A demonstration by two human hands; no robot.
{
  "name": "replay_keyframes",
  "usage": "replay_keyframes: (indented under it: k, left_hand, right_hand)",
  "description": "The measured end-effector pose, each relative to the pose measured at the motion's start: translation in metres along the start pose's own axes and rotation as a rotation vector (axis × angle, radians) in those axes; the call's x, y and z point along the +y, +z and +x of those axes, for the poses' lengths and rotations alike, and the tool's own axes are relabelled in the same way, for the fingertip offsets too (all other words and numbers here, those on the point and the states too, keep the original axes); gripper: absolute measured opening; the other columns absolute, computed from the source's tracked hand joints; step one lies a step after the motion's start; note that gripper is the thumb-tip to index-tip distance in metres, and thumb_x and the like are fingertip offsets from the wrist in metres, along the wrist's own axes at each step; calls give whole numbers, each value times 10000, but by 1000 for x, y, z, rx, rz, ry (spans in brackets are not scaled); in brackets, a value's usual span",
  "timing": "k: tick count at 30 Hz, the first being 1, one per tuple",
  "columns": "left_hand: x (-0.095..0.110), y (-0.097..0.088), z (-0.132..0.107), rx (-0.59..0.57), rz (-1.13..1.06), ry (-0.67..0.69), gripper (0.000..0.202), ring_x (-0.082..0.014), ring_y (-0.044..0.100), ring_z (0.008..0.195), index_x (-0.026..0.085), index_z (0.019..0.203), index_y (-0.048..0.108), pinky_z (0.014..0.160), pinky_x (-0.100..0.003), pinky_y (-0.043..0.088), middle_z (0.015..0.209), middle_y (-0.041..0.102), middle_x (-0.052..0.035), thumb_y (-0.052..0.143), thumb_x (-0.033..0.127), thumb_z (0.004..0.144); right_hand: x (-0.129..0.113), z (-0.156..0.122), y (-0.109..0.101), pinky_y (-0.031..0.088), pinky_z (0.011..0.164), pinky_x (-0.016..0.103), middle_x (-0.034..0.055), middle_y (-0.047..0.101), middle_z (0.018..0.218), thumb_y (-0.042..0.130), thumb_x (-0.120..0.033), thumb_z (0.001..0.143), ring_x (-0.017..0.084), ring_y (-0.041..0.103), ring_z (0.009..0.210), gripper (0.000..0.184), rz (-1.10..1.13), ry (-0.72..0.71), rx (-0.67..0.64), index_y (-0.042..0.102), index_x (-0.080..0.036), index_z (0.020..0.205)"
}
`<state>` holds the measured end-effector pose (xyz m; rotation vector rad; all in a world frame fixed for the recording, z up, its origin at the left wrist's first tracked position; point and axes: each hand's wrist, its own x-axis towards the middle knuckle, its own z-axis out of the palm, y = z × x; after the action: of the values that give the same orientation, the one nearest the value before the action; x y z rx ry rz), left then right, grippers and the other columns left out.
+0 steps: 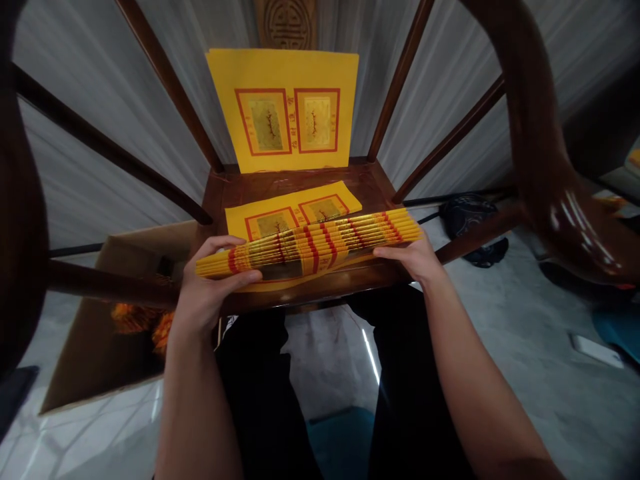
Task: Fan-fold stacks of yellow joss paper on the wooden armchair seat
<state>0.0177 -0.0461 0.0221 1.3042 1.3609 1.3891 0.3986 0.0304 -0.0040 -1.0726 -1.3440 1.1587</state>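
Observation:
Between my two hands is a pleated bundle of yellow joss paper (pixel 325 245), its folds running lengthwise with red and gold bands. My left hand (pixel 207 283) grips its left end, thumb along the near side and fingers behind. At the other end, my right hand (pixel 415 257) holds it with the thumb in front; its fingers are partly hidden behind the paper. Beneath the bundle, a flat yellow joss paper sheet (pixel 240 218) with red-framed gold panels lies on the wooden chair seat (pixel 290 181). More yellow sheets (pixel 285 70) stand upright against the chair's back.
Curved dark wooden armrests (pixel 540 100) and slanted spindles (pixel 400 80) enclose the seat. A cardboard box (pixel 83 360) with orange paper bundles (pixel 133 319) stands on the floor at left. A black bag (pixel 473 230) and a white phone-like object (pixel 597 350) lie at right.

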Motion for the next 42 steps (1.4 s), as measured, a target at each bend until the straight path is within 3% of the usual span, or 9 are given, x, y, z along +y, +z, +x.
replay_keyframes:
  k: [8, 11, 14, 20, 23, 28, 36, 39, 42]
  left_hand:
    - [-2, -10, 7, -12, 54, -45, 494, -183, 635, 874, 263, 1032, 776, 743, -277, 508, 967, 702, 3, 1008, 307, 597]
    - [-4, -13, 8, -11, 28, -71, 395, -179, 651, 844, 256, 952, 801, 722, -279, 511, 942, 722, -1, 999, 316, 616]
    - [-1, -11, 7, -22, 6, -31, 245, -185, 652, 871, 248, 858, 809, 747, -295, 511, 923, 718, -11, 970, 291, 679]
    - [6, -8, 5, -59, -29, 15, 179, -179, 623, 855, 216, 810, 804, 745, -304, 468, 855, 701, -5, 949, 247, 709]
    - [6, -9, 5, -54, -20, -15, 176, -190, 623, 844, 234, 799, 799, 730, -321, 459, 845, 690, -3, 946, 261, 707]
    - [5, -6, 6, -76, -11, -10, 174, -190, 624, 835, 254, 776, 799, 706, -314, 450, 861, 669, -2, 949, 275, 692]
    - [7, -1, 8, -136, 18, -28, 200, -192, 645, 886, 218, 824, 804, 759, -290, 469, 936, 713, -19, 950, 293, 710]
    - [7, -1, 8, -133, 12, -22, 201, -197, 643, 891, 206, 819, 810, 770, -294, 474, 923, 719, -25, 951, 298, 709]
    - [6, -2, 8, -119, -13, -5, 166, -181, 629, 852, 211, 801, 812, 752, -287, 466, 869, 696, -14, 943, 271, 718]
  right_hand:
    - [0, 3, -4, 564, 1120, 542, 26, 719, 1255, 1005, -417, 601, 329, 695, 1202, 733, -79, -50, -19, 650, -320, 1234]
    - [-10, 1, -10, 580, 1065, 518, 18, 703, 1238, 1013, -480, 575, 335, 679, 1196, 813, -193, -116, 24, 621, -351, 1275]
    - [-29, -3, -14, 566, 1038, 516, 40, 709, 1243, 1003, -510, 608, 359, 669, 1196, 856, -291, -167, -16, 602, -356, 1349]
    - [-70, -6, -7, 379, 1146, 650, 77, 657, 1332, 946, -556, 701, 431, 547, 1305, 760, -905, -306, -134, 650, -338, 1367]
    - [-82, -4, 4, 300, 1137, 722, 98, 598, 1400, 923, -593, 718, 473, 490, 1340, 668, -1121, -361, -171, 690, -325, 1285]
    - [-95, -3, 41, 188, 1196, 712, 86, 676, 1277, 892, -546, 790, 439, 538, 1306, 606, -1152, -488, -274, 666, -324, 1307]
    - [-98, -7, 112, 398, 1087, 533, 61, 726, 1222, 810, -492, 908, 344, 612, 1208, 437, -1067, -561, -448, 684, -272, 1264]
    - [-99, -5, 120, 442, 1034, 471, 45, 743, 1161, 785, -438, 945, 309, 647, 1159, 300, -1040, -564, -469, 709, -259, 1173]
    - [-99, 0, 110, 472, 945, 422, 42, 766, 1072, 790, -429, 942, 289, 687, 1049, 250, -1049, -517, -458, 736, -229, 1082]
